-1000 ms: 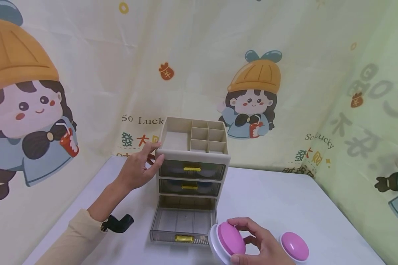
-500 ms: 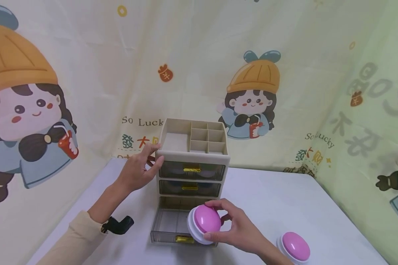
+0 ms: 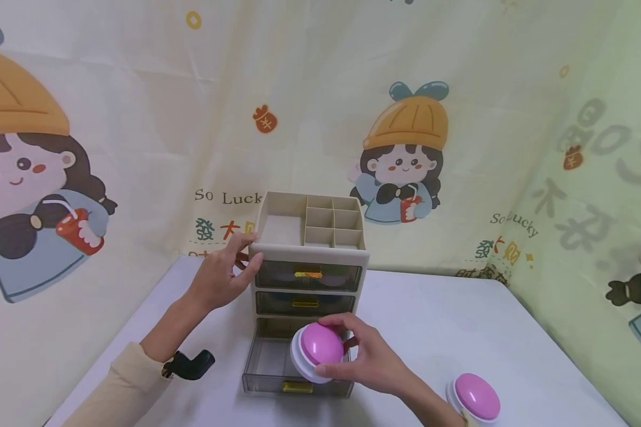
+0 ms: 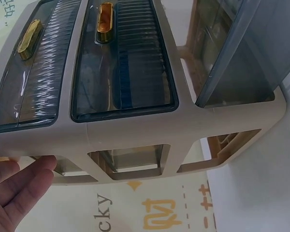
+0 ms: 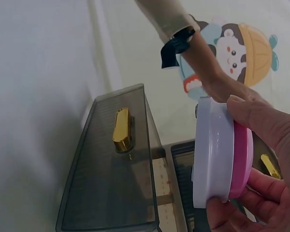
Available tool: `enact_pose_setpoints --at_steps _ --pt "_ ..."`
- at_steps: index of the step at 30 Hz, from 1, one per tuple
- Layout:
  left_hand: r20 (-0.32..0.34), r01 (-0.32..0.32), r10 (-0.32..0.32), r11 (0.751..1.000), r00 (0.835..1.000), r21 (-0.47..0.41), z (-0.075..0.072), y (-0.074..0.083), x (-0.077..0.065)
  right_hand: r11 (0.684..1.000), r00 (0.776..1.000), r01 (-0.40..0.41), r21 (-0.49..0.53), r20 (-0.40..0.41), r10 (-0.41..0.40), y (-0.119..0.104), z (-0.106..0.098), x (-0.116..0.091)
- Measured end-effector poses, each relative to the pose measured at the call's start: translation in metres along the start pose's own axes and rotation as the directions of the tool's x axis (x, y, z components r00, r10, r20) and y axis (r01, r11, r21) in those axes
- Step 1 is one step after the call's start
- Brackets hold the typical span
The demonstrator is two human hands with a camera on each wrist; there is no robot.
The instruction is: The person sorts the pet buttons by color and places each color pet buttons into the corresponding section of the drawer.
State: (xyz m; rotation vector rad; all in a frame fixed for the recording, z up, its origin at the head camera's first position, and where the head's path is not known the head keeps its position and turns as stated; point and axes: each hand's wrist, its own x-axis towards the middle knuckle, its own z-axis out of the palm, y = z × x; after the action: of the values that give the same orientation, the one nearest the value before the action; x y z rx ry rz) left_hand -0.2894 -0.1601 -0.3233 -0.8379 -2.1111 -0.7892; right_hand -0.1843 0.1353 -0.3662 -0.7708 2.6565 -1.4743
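A beige desktop drawer organizer (image 3: 312,254) stands on the table, its two upper smoky drawers closed and its bottom drawer (image 3: 267,382) pulled out. My left hand (image 3: 221,273) grips the organizer's upper left corner, thumb at the front and fingers along the side; the left wrist view has those fingertips (image 4: 46,164) at a side opening. In my right hand (image 3: 371,359) is a round push button (image 3: 320,347) with a pink dome and white base, pinched at its rim between thumb and fingers. It is tilted and overlaps the bottom drawer. The right wrist view has this button (image 5: 215,154) edge-on near the drawer.
A second pink-and-white push button (image 3: 476,396) lies on the white table (image 3: 432,320) to the right. Open compartments (image 3: 333,222) top the organizer. A black strap end (image 3: 192,363) sticks out from the left wrist. Behind hangs a printed curtain (image 3: 310,71).
My right hand has carried the push button left and away from me, from beside the bottom drawer's right front corner to over it. The left hand keeps its place on the organizer.
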Motion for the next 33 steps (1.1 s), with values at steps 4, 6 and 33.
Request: enact_pose_setpoints --at_steps 4,6,33 --pt "-0.003 0.000 0.000 1.000 1.000 0.002 -0.001 0.001 0.000 0.999 1.000 -0.025 0.023 0.014 0.025 -0.001 0.004 0.006" --pt "-0.005 0.000 0.000 1.000 1.000 0.001 -0.001 0.001 0.000 0.999 1.000 -0.020 0.029 0.017 0.020 -0.002 0.006 0.009" --pt "-0.001 0.015 -0.015 1.000 1.000 0.000 -0.001 0.002 -0.001 0.990 0.993 0.114 -0.084 0.033 -0.111 0.001 0.030 0.035"
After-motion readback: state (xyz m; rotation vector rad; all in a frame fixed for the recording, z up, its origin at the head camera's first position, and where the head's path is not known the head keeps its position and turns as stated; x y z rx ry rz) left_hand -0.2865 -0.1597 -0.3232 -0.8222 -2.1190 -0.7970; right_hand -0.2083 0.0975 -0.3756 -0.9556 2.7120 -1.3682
